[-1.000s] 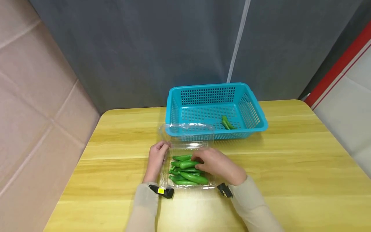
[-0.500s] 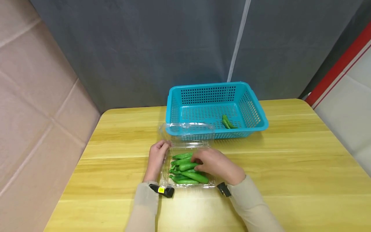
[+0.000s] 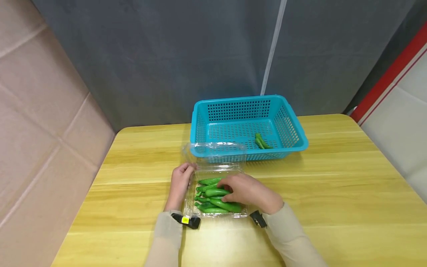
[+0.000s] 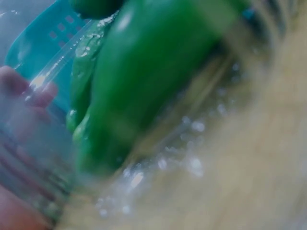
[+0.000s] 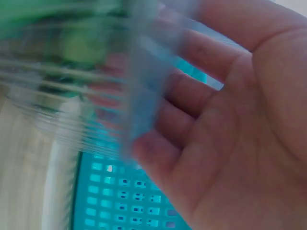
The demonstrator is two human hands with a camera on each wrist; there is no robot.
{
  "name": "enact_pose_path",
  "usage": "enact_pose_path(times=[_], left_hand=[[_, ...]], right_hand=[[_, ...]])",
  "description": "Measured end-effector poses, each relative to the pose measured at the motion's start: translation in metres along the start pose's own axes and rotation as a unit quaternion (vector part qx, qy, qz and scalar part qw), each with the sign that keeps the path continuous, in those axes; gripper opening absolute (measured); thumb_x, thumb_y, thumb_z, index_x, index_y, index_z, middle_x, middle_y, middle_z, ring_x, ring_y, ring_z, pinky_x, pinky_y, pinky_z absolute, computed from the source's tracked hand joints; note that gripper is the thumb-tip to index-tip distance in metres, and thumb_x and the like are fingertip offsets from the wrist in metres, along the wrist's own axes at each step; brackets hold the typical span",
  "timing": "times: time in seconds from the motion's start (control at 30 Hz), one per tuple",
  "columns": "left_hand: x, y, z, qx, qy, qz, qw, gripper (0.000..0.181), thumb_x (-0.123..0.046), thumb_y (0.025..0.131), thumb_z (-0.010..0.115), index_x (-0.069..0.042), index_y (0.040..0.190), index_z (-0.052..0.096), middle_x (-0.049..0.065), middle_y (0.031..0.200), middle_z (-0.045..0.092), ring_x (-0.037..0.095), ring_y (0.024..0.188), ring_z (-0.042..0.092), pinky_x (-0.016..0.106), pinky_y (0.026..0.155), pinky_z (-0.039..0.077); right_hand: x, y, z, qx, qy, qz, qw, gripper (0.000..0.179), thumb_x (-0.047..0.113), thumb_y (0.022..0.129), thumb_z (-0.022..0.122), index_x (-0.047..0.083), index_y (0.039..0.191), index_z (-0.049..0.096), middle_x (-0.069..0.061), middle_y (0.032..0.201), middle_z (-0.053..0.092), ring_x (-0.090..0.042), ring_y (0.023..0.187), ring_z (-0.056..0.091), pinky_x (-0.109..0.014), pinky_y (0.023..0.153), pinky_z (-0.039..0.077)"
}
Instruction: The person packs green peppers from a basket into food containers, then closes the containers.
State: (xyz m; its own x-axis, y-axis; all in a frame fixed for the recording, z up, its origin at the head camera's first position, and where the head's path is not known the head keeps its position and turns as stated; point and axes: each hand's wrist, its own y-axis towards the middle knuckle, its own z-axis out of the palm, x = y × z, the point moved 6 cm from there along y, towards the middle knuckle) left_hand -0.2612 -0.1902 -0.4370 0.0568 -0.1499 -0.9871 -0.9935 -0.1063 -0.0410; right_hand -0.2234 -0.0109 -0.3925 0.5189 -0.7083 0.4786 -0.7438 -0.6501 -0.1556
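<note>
A clear plastic clamshell container (image 3: 188,207) lies with its lid raised at the back. Inside it, several long green peppers (image 3: 230,206) are laid roughly side by side. My left hand (image 3: 180,181) pinches the container's back left corner; in the left wrist view, its fingers (image 4: 41,96) show at the clear wall beside a large green pepper (image 4: 139,72). Reaching in over the right wall, my right hand (image 3: 248,191) has its thumb and fingers curled about the right end of a middle green pepper (image 3: 215,192). The right wrist view shows its fingers crossing the plastic wall, with the fingertips blurred.
Behind the container stands a blue plastic basket (image 3: 293,148) with small green peppers (image 3: 261,141) in its front right part. The raised lid (image 3: 218,150) overlaps the basket's front wall. Beneath everything is a wooden table (image 3: 333,193), backed by a dark grey panel (image 3: 166,66).
My right hand has shifted slightly toward me and left, its thumb now lower over the front peppers. The middle peppers have been nudged a little. My left hand stays at the corner.
</note>
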Motion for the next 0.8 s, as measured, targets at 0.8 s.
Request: enact_pose_path(times=[0.8], left_hand=[[0.001,0.000,0.000,0.002,-0.011,-0.005,0.9999,0.025,-0.018,0.087,0.054,0.005,0.088,0.065,0.001,0.047,0.038,0.007,0.035,0.032,0.021,0.033,0.028]], right_hand=[[0.002,-0.023,-0.031,-0.033,0.021,0.023,0.9989,0.039,0.034,0.084,0.060,0.015,0.118,0.057,0.015,0.086,0.056,-0.002,0.078,0.052,-0.026,0.072,0.045]])
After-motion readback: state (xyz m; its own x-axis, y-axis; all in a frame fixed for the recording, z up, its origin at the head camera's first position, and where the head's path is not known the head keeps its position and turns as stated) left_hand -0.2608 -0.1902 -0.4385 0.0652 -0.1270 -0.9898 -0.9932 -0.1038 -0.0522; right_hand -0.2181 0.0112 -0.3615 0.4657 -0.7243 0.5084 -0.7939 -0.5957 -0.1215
